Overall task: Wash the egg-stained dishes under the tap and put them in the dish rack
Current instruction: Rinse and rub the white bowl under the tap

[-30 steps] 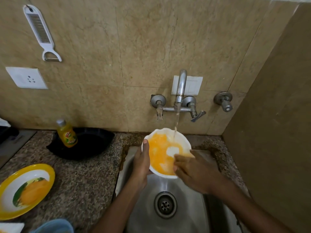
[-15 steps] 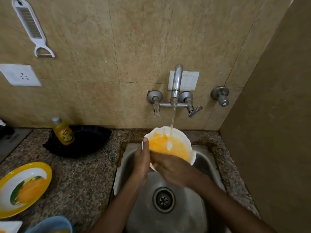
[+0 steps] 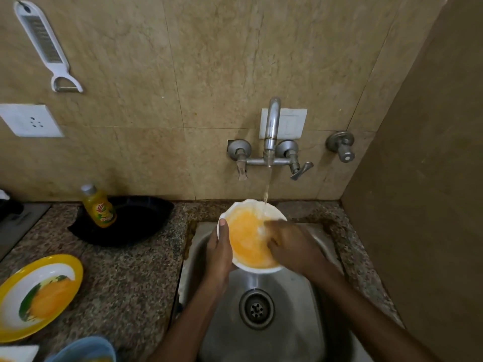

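A white bowl [image 3: 248, 236] smeared with yellow egg is held over the steel sink [image 3: 287, 322], under the running tap [image 3: 270, 131]. My left hand [image 3: 218, 254] grips its left rim, thumb on the inside edge. My right hand [image 3: 292, 246] reaches into the bowl from the right, fingers rubbing the inner wall. Water falls onto the bowl's far rim. A yellow-rimmed plate [image 3: 39, 296] with egg stains lies on the counter at the left.
A yellow dish-soap bottle [image 3: 98, 207] stands beside a black pan [image 3: 136, 223] on the granite counter [image 3: 125, 283]. A blue bowl [image 3: 83, 350] sits at the bottom left edge. A white peeler [image 3: 44, 45] hangs on the tiled wall. A wall panel closes the right side.
My right hand has shifted from the bowl's near rim to inside its right half, rubbing. The bowl now sits a little nearer, so the water lands on its far rim.
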